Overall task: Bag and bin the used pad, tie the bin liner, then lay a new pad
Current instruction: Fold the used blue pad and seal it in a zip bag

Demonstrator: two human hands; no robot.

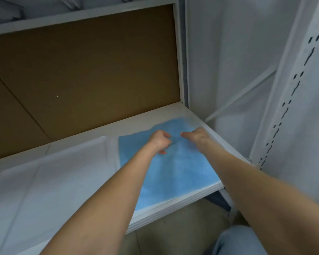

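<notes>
the new pad is on top of a blue pad stack (169, 173) at 5 o'clock, lying flat on a white shelf (155, 118). both arms reach in, likely to peel off one sheet. the left grip (159, 141) has curled fingers on the blue top, but it is too blurry to tell if it pinches the pad. the right grip (197, 136) rests at the stack's 1 o'clock corner with fingers out loose, holding nothing, maybe to keep the pile down. the shelf also holds white pads (53, 172) at 8 o'clock. no bin shows.
</notes>
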